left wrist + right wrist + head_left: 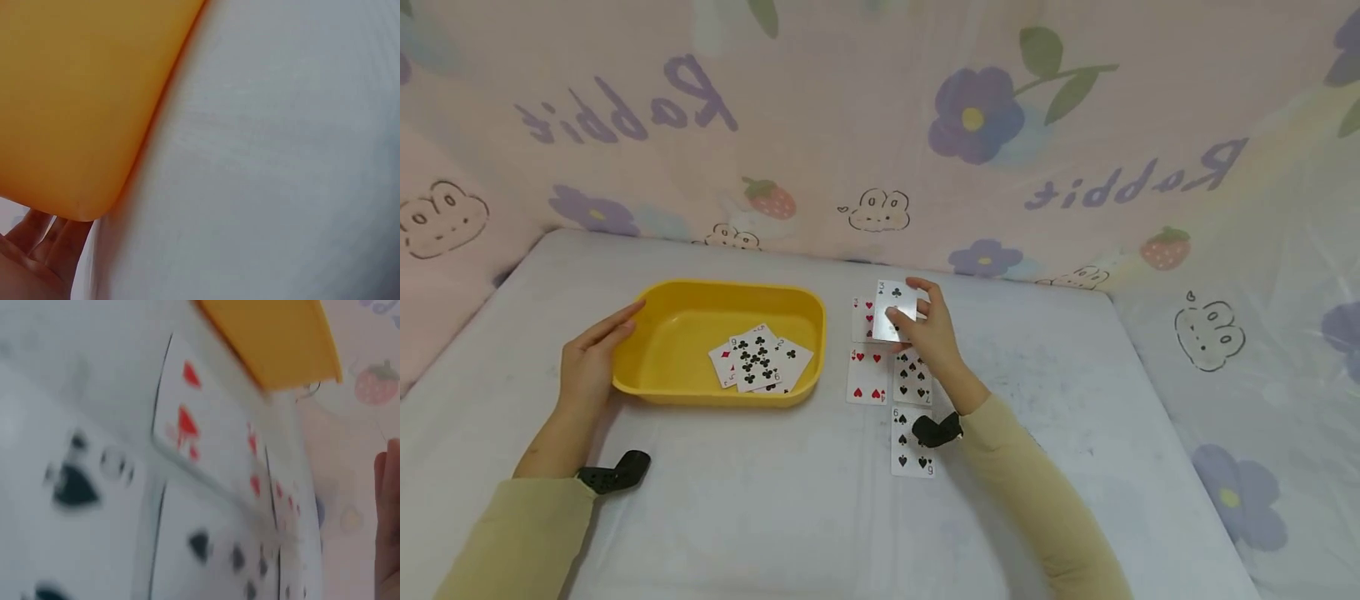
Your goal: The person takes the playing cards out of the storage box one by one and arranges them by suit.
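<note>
In the head view, my left hand (587, 362) rests against the left end of a yellow tray (700, 398), fingers fairly straight and fingertips at its rim. The left wrist view shows the tray's outer wall (69, 112) with those fingers (65, 247) partly hidden behind its corner. My right hand (934, 333) pinches a three of clubs (886, 329), thumb on its face, held over the back of the laid-out cards. It covers part of a three of hearts (862, 321). Below lie a four of hearts (867, 379), a seven of spades (913, 383) and a six of spades (904, 454).
Inside the tray, a nine of clubs (754, 362) overlaps a two of clubs (796, 357) and a diamond card (720, 367). A white cloth (760, 500) covers the table. A patterned curtain (850, 108) rises behind.
</note>
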A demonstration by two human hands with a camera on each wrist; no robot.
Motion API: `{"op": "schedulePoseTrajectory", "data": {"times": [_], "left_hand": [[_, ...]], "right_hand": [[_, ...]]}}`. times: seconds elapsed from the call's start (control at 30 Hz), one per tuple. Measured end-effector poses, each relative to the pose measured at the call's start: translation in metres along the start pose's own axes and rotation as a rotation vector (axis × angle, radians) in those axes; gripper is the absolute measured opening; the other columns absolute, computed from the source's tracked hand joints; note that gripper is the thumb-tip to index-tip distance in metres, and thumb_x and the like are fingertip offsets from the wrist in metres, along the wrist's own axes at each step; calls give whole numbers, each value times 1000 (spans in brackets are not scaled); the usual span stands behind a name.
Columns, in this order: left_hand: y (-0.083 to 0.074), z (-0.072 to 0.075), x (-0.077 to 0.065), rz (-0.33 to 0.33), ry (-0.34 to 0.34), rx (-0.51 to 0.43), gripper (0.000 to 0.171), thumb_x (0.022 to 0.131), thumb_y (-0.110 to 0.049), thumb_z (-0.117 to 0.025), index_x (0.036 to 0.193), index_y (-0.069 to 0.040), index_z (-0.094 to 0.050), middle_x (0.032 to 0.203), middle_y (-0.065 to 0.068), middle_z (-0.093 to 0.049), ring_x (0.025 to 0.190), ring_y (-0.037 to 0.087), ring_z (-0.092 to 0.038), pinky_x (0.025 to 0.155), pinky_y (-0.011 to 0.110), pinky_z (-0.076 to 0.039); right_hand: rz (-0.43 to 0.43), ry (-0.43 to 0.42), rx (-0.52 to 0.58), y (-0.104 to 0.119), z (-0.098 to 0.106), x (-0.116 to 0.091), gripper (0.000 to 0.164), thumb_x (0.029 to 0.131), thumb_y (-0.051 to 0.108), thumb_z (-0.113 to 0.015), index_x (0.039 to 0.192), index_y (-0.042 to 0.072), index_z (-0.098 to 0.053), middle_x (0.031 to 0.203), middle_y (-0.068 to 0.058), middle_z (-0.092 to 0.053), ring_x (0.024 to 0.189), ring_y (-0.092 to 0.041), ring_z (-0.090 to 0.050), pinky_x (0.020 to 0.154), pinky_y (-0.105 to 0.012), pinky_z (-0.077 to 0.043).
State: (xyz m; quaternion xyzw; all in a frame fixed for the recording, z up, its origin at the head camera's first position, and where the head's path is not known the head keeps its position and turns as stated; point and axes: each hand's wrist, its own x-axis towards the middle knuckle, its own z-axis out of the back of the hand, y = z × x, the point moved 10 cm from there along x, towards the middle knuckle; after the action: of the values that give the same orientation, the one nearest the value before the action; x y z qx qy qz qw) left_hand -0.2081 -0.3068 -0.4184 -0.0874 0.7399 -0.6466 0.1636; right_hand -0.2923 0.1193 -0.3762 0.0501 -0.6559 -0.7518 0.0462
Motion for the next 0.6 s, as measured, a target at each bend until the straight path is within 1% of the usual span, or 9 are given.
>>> {"op": "schedulePoseTrajectory", "data": {"times": [0.07,0.17,0.27,0.33,0.4,0.5,0.53,0.6], "left_hand": [[0,0,-1,-2,2,1,37,95,-27,-59,132,-19,-60,114,-31,-63,136,-3,-34,109,5,-22],[1,0,0,-1,-8,28,38,96,-29,-58,132,-19,-59,115,-31,-62,136,-3,-34,108,5,-23],[2,1,0,2,-12,30,38,96,-30,-58,132,-19,-59,116,-31,-62,136,-3,-34,108,5,-23],[1,0,0,0,-9,17,38,96,-29,-59,132,-19,-59,115,-31,-62,136,-3,-34,108,5,-23],[1,0,0,-4,-7,2,37,95,-28,-59,131,-19,-60,113,-31,-63,135,-3,-35,108,4,-23],[0,-1,0,-11,-5,-12,36,95,-27,-59,130,-19,-61,110,-31,-64,134,-3,-36,107,4,-24],[0,-1,0,-14,-5,-13,35,95,-26,-59,130,-19,-61,110,-31,-64,133,-4,-36,107,4,-25],[-1,-1,0,-19,-6,-20,35,95,-25,-59,129,-19,-62,109,-31,-65,133,-4,-37,107,4,-26]], "right_hand": [[0,-11,-18,-4,12,0,61,92,6,-62,144,12,-32,112,-23,-54,75,-17,-64,54,-38,-59],[-2,-26,-65,-11,29,-1,62,92,5,-62,145,11,-31,115,-23,-54,76,-13,-63,56,-38,-59],[-18,-43,-108,-20,46,0,65,91,6,-63,147,11,-29,118,-22,-54,78,-10,-62,57,-35,-60],[-36,-56,-132,-26,56,1,68,91,6,-64,148,12,-27,120,-22,-53,81,-13,-62,58,-33,-60],[-50,-64,-160,-31,66,3,70,91,6,-63,149,12,-25,123,-23,-52,87,-19,-63,59,-32,-60],[-66,-69,-226,-37,77,6,71,91,5,-62,150,14,-23,125,-24,-53,99,-28,-61,63,-26,-58],[-66,-67,-256,-39,80,7,71,91,5,-61,151,14,-23,125,-25,-54,101,-28,-61,65,-23,-57],[-63,-62,-325,-40,85,8,71,91,5,-61,151,13,-23,119,-25,-57,97,-26,-60,65,-19,-51]]}}
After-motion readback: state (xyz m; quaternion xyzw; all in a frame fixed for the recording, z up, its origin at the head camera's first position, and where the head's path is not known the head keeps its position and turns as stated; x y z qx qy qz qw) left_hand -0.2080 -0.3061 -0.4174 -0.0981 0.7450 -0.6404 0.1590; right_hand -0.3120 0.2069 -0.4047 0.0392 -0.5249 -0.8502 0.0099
